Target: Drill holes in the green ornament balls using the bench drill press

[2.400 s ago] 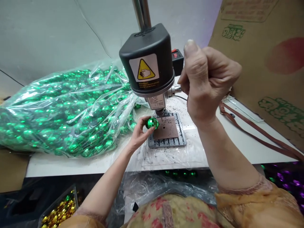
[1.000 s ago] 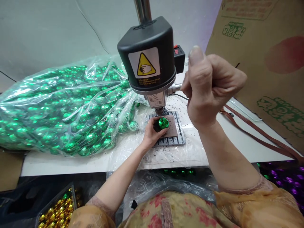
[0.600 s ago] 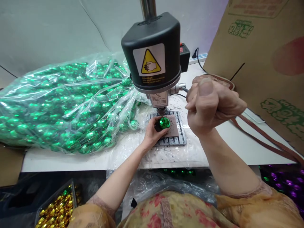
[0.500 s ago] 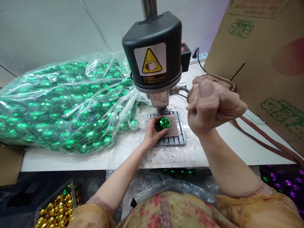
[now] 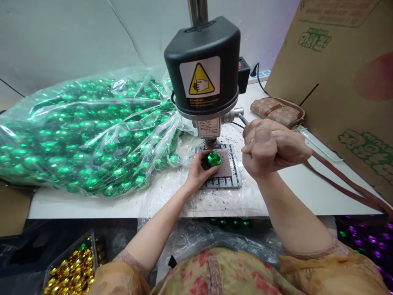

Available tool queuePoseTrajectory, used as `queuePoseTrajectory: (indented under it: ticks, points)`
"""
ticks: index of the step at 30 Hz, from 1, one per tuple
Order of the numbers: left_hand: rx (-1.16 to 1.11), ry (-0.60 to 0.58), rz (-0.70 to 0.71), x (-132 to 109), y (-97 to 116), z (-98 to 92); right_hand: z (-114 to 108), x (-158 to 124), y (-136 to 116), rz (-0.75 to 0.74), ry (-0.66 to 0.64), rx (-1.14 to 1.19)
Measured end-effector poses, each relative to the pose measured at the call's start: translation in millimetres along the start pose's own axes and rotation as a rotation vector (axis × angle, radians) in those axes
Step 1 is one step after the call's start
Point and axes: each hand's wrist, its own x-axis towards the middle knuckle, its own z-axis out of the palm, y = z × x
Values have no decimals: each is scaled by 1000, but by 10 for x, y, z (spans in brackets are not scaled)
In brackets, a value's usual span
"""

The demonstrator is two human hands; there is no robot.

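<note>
My left hand [image 5: 197, 171] grips a shiny green faceted ball [image 5: 214, 159] between thumb and fingers, with a dark part on its left side. The ball rests over a brownish board [image 5: 225, 169] on the slotted metal base [image 5: 236, 180] of a small black drill press [image 5: 202, 65]. Directly above the ball is the chuck [image 5: 210, 143], its thin bit reaching down to the ball's top. My right hand [image 5: 270, 145] is closed in a fist around the end of the press's feed lever [image 5: 242, 119], whose grip is hidden inside the fingers.
A big clear bag of green balls [image 5: 92, 135] lies on the left of the white table [image 5: 107, 207]. Behind my right hand are a brown patterned purse [image 5: 276, 110] and a large cardboard box [image 5: 344, 82]. Gold balls fill a bin [image 5: 72, 266] below; purple ones [image 5: 365, 241] sit lower right.
My right hand has come down with the lever, uncovering more of the purse. The bit has lowered onto the green ball, which my left hand still holds in place.
</note>
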Motion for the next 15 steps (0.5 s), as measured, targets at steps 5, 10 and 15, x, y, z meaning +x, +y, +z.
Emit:
queuePoseTrajectory:
  ticks: [5,10,15]
  points:
    - [0,-4,-13,3,5,-1,-75,-7,15,-2,-62,23]
    - [-18,-2,-14,-6,15,0,-145,-93,58,-54,-95,63]
    - [-24,9,-19,19,21,21,-9,92,-63,126,-52,18]
